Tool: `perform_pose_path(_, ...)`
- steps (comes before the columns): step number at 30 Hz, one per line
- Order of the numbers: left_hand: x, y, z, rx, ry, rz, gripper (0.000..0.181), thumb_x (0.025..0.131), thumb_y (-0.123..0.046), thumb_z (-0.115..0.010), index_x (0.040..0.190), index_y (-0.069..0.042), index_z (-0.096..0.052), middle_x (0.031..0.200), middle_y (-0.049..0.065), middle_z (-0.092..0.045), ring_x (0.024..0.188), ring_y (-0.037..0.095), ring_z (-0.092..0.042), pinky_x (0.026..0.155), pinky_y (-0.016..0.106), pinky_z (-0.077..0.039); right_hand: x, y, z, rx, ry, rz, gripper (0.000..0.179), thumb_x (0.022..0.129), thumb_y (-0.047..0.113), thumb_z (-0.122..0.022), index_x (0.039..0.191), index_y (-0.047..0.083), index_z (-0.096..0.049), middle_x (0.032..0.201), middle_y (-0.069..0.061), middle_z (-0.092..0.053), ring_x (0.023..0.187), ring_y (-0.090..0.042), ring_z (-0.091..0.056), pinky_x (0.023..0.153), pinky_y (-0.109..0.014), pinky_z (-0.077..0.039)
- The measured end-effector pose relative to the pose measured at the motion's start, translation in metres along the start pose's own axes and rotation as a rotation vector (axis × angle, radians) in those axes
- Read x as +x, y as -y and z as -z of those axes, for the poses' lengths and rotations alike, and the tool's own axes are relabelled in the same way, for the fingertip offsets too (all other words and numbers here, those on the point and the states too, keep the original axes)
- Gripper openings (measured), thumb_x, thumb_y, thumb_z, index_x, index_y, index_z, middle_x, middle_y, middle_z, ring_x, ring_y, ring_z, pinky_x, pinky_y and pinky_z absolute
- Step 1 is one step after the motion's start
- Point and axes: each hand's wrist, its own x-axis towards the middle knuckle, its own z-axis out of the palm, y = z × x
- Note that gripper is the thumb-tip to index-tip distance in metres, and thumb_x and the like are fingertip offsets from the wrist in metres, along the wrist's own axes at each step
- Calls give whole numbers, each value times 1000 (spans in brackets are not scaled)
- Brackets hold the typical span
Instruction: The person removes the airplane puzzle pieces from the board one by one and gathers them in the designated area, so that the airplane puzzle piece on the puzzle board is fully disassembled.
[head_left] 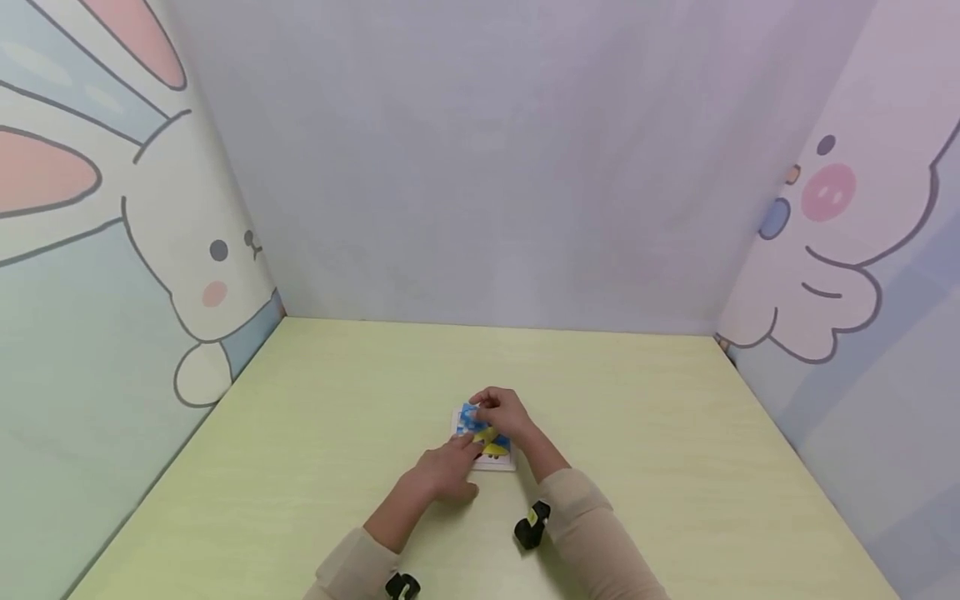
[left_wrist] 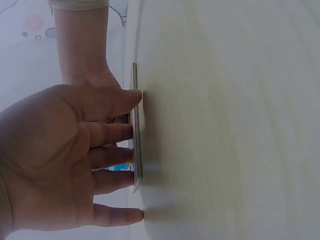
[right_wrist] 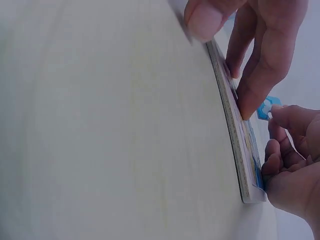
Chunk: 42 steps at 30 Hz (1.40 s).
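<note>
A small puzzle board (head_left: 504, 467) with a white border lies on the table, its picture blue with a yellow shape. My left hand (head_left: 448, 468) reaches over its left side. In the left wrist view that hand's fingers (left_wrist: 111, 181) are fairly straight, tips on the board. On the far side, my right hand (head_left: 504, 412) pinches a blue puzzle piece (right_wrist: 269, 107) with a white patch between thumb and fingers. The right wrist view has this piece raised above the board's surface, tilted. Part of the picture is hidden under both hands.
The pale yellow-green table (head_left: 637, 433) spreads around the board. A grey-white wall (head_left: 495, 167) rises behind, with side panels bearing a cartoon rabbit (head_left: 202, 275) and a cartoon pig (head_left: 832, 233). Black wrist devices (head_left: 532, 527) sit by both sleeves.
</note>
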Motion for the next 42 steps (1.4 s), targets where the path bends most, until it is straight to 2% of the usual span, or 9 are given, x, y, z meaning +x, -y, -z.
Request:
perform_pose_path(5, 0, -2, -8, -3, -17, 26, 62, 80, -27, -68, 134, -6, -47, 141, 12, -39, 130, 29, -35, 85, 56, -42, -10, -6, 1, 125, -110, -20, 14, 85, 7, -66, 98, 6, -70, 85, -4, -58, 76, -18, -50, 64, -27, -43)
perform_pose_path(9, 0, -5, -10, -6, -51, 32, 59, 80, -26, -67, 133, -5, -49, 140, 13, -41, 129, 30, -37, 84, 56, -42, -20, -8, 8, 177, -165, -23, 15, 84, 6, -66, 98, 3, -68, 86, -7, -57, 75, -19, -52, 62, -28, -45)
perform_pose_path(14, -1, -7, -12, -29, -72, 51, 59, 81, -25, -67, 134, -7, -49, 141, 13, -40, 129, 32, -35, 87, 59, -39, -31, -9, 21, 159, -209, -19, 12, 82, 2, -66, 94, 0, -66, 85, -7, -58, 77, -19, -52, 64, -27, -44)
perform_pose_path(18, -2, -7, -18, -21, -93, 58, 56, 82, -27, -67, 133, -9, -51, 139, 13, -42, 129, 33, -36, 89, 57, -38, -38, -12, 32, 142, -234, -33, 10, 82, 1, -66, 92, 0, -66, 83, -7, -58, 74, -19, -52, 60, -28, -43)
perform_pose_path(25, -1, -11, -19, 25, -124, 50, 55, 84, -29, -64, 133, -7, -50, 140, 15, -42, 128, 38, -34, 93, 54, -36, -38, -17, 58, 150, -314, -79, 11, 85, 4, -65, 95, 1, -65, 83, -8, -57, 74, -20, -52, 61, -30, -43)
perform_pose_path(28, -1, -13, -18, 8, -118, 49, 57, 84, -29, -64, 134, -6, -48, 141, 16, -39, 129, 39, -32, 92, 55, -37, -37, -21, 70, 136, -342, -97, 13, 85, 5, -66, 97, 0, -65, 84, -9, -57, 75, -20, -53, 61, -30, -43)
perform_pose_path(32, -1, -13, -18, -22, -104, 53, 60, 85, -29, -64, 137, -6, -45, 145, 16, -34, 132, 38, -28, 93, 56, -36, -35, -29, 81, 84, -339, -125, 13, 85, 6, -66, 97, 1, -64, 83, -8, -59, 72, -19, -54, 58, -29, -44)
perform_pose_path(36, 0, -10, -18, -35, -98, 48, 61, 85, -29, -64, 138, -7, -44, 146, 16, -32, 133, 38, -26, 93, 57, -35, -32, -31, 84, 11, -293, -142, 11, 84, 5, -66, 94, 0, -65, 79, -7, -60, 67, -17, -53, 55, -28, -45)
perform_pose_path(42, 1, -7, -14, -55, -86, 48, 60, 83, -27, -65, 137, -8, -46, 144, 16, -34, 132, 38, -27, 94, 58, -34, -27, -30, 84, -53, -241, -123, 9, 83, 1, -65, 90, -4, -66, 76, -7, -60, 62, -17, -51, 54, -27, -44)
